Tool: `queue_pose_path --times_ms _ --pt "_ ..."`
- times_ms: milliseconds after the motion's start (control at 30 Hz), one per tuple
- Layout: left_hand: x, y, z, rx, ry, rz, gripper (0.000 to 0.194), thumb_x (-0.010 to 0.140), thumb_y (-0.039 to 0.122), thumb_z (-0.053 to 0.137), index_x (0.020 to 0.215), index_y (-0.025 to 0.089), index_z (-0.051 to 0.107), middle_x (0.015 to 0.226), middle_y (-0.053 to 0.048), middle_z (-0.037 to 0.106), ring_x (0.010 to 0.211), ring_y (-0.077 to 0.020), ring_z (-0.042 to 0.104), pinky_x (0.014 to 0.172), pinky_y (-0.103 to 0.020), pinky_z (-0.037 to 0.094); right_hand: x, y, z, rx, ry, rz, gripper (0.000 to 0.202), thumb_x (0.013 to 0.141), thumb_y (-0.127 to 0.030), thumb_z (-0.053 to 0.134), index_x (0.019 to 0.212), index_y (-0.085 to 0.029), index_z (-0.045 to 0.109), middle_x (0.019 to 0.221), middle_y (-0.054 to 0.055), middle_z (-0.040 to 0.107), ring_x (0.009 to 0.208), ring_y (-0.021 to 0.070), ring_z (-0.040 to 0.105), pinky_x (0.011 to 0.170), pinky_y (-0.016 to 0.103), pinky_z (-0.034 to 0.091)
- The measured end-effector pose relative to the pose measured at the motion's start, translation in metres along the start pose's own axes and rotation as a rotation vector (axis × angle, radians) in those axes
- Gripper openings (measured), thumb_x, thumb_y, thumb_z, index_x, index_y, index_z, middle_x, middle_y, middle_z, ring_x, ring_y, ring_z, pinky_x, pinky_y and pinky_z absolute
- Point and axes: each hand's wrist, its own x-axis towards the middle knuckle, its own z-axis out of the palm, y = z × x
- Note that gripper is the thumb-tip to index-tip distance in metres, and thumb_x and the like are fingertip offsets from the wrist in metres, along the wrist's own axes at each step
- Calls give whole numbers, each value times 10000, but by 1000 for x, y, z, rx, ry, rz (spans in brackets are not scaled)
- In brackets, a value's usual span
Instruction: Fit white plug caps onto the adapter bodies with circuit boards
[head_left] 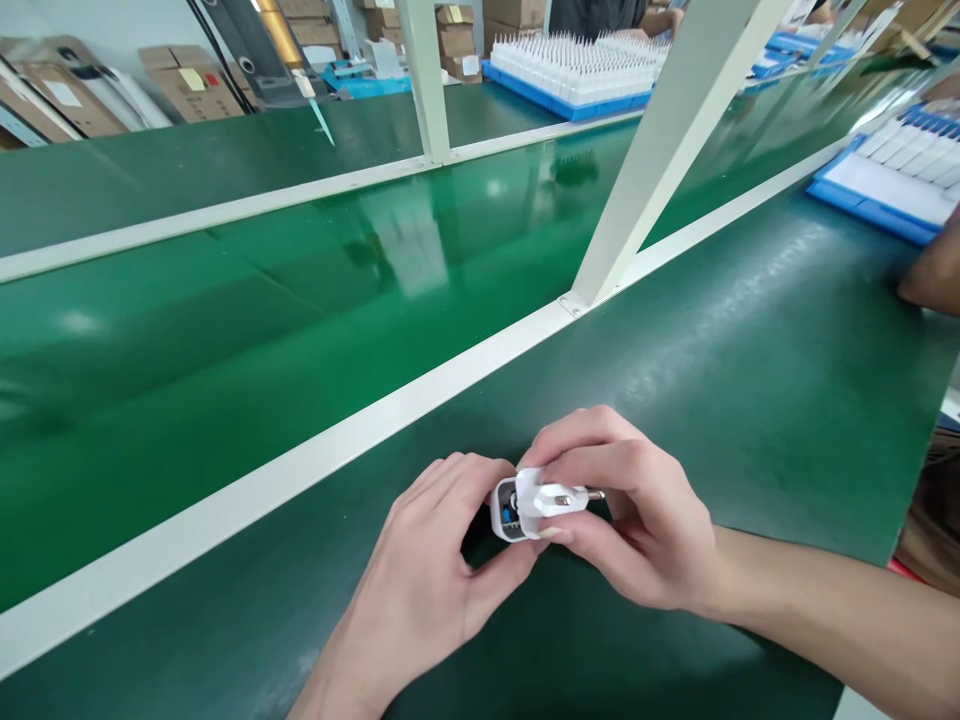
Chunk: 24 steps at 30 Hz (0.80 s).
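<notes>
Between my fingers is a white charger housing (497, 516), its end uncovered so that dark and blue parts show inside. My left hand (439, 560) is closed around this housing from the left. A white plug cover (551, 500) with two round metal pins is pinched between the thumb and fingers of my right hand (637, 510). The cover sits tilted against the housing's uncovered end, touching its edge, and the pins point right. Both hands are above the dark green work mat (360, 640).
A white frame post (667, 150) rises from the rail beyond my hands, with a green conveyor belt (300, 350) behind it. Blue trays (570, 100) of white parts stand at the back, another tray (870, 205) at right beside someone's arm (934, 265). A screwdriver-like tool (281, 40) hangs upper left.
</notes>
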Motion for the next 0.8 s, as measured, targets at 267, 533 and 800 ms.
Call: queue_pose_path --times_ms 267,533,800 --pt "0 1 1 2 3 7 195 908 306 646 1068 291 535 927 48 622 773 -136 584 696 -284 467 -1 0 1 -27 -12 -12 116 980 -197 586 1089 -183 549 1021 91 638 879 160 644 716 319 591" --pt "-1 -2 1 -17 5 12 249 889 295 667 1095 292 527 949 47 621 788 -132 597 721 -277 482 -2 6 4 -71 -62 -72 95 991 -213 579 1069 -172 541 1010 96 625 888 173 629 770 356 584" --pt "0 0 -1 -68 13 -28 181 907 312 659 1051 278 555 932 48 643 775 -125 615 706 -266 488 -7 6 4 -152 -72 16 45 966 -195 617 1007 -178 616 1020 76 492 960 189 535 757 345 530"
